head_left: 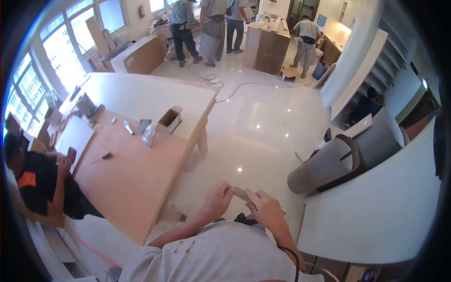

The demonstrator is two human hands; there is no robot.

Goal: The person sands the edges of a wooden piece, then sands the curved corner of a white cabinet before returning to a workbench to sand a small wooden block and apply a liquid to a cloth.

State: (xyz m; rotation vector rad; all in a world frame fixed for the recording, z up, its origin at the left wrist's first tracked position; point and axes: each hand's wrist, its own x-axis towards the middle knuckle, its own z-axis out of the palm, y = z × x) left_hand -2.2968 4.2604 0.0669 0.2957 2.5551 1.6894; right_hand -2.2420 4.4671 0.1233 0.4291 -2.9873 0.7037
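Lights are being mirrored by the glossy, smooth floor (263, 117). Matt bare wood is being shown by the bench top (136, 174), a matt tan surface by the thin piece (240, 192).

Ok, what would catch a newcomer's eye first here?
Both hands, low in the middle: the left hand and right hand pinch a small flat piece between them. To the left stretches a big wooden table, where a seated person holds what looks like a phone.

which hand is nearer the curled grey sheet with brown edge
Right. The right hand is left of the curled grey sheet, left hand farther left; both pinch a small tan piece.
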